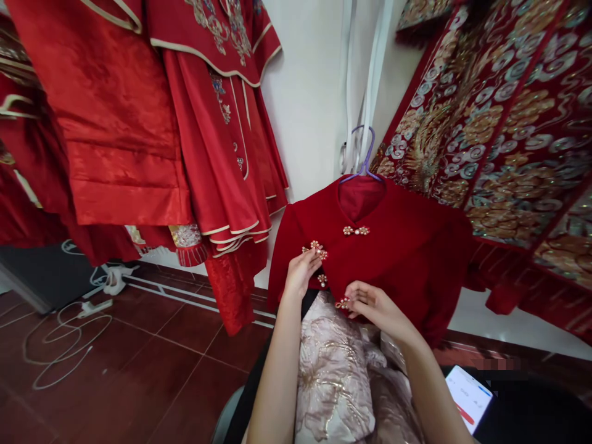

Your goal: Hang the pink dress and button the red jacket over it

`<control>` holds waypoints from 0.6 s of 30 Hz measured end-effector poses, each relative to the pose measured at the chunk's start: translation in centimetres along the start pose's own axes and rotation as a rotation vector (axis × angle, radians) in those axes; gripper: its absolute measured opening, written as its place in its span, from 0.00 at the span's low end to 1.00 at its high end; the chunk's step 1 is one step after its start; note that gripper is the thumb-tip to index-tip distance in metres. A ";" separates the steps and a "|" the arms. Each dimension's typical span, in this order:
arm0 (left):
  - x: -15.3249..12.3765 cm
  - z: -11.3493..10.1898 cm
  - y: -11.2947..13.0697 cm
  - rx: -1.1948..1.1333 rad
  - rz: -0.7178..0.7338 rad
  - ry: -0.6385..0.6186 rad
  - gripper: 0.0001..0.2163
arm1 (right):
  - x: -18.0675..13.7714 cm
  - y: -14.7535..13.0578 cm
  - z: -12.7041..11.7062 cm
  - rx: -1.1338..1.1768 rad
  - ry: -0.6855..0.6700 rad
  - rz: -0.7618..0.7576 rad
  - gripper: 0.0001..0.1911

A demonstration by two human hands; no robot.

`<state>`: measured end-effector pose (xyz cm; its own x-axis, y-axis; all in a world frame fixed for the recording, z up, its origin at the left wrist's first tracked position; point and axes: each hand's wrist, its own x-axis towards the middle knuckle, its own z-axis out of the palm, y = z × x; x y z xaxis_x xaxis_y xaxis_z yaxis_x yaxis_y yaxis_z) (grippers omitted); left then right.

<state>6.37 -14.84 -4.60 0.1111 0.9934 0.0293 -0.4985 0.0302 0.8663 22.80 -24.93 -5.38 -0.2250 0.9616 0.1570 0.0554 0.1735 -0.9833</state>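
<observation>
A dark red jacket hangs from a purple hanger, its front parted toward the hem. Jewelled, pearl-like fasteners run down the front, and the one at the collar is joined. My left hand pinches the jacket's front edge beside a flower-shaped fastener. Below it another flower fastener shows free on the same edge. With fingers closed, my right hand grips the other front edge at its lower corner, next to a looped fastener. Shiny pale floral fabric lies beneath my forearms.
Red garments with pale trim hang at left, and a heavily embroidered gown at right. A lit phone lies at lower right. White cables and a metal rack base are on the tiled floor.
</observation>
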 end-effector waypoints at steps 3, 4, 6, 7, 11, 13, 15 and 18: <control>-0.5 -0.4 0.2 -0.089 -0.006 -0.042 0.10 | 0.1 0.2 0.0 0.020 -0.005 0.001 0.10; -0.7 -0.6 0.1 -0.102 -0.001 -0.050 0.09 | 0.1 0.3 0.0 0.023 -0.006 0.001 0.10; -0.8 -0.9 0.0 -0.098 0.010 -0.049 0.09 | 0.2 0.5 0.0 0.020 -0.005 -0.001 0.10; -0.8 -1.0 -0.1 -0.082 0.016 -0.045 0.09 | 0.2 0.6 0.0 0.015 -0.005 -0.001 0.10; -0.6 -1.1 -0.1 0.011 0.058 -0.048 0.11 | 0.1 0.5 0.1 -0.005 -0.008 -0.014 0.10; -0.6 -1.0 0.4 0.062 0.067 -0.048 0.12 | 0.1 0.4 0.3 -0.013 -0.004 -0.026 0.10; -0.7 -0.8 1.3 0.131 0.058 -0.032 0.12 | 0.1 0.2 0.5 -0.025 -0.002 -0.032 0.10; -0.7 -0.8 2.8 0.261 0.026 -0.003 0.10 | 0.0 0.1 0.9 -0.028 -0.003 -0.039 0.10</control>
<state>4.21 -15.36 -2.56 0.1037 0.9931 0.0542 -0.2626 -0.0252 0.9646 21.97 -25.08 -5.50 -0.2304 0.9535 0.1946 0.0740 0.2166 -0.9735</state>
